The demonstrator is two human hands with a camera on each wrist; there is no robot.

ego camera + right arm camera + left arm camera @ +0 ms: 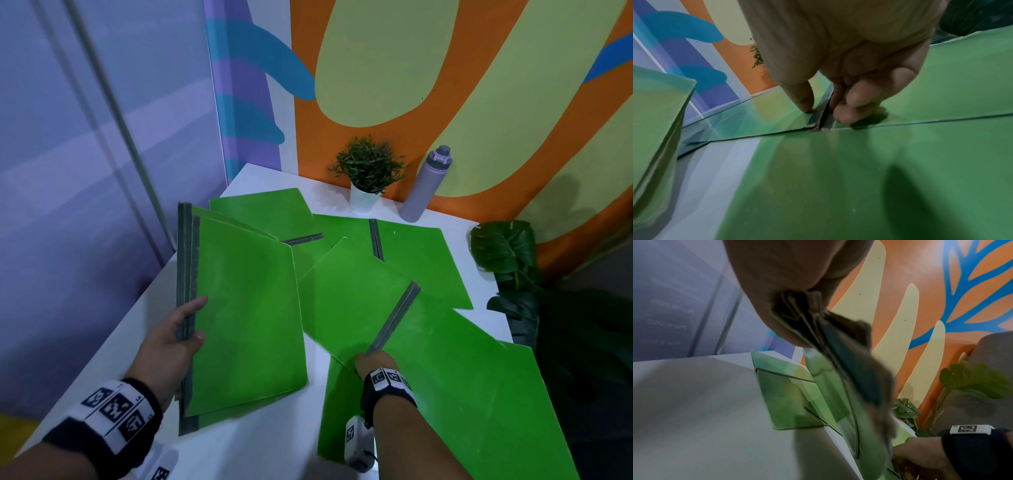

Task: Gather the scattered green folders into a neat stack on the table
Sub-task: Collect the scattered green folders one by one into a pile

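Observation:
Several green folders with grey spines lie scattered on a white table. My left hand grips the grey spines of a few gathered folders, lifted and tilted at the table's left side; the same held folders hang from the left hand in the left wrist view. My right hand pinches the near end of the grey spine of an open folder in the middle. The right wrist view shows the right hand with thumb and fingers on either side of that spine. More folders lie behind.
A small potted plant and a lilac bottle stand at the table's back edge against the painted wall. A large leafy plant stands off the right edge. One folder overhangs the near right corner.

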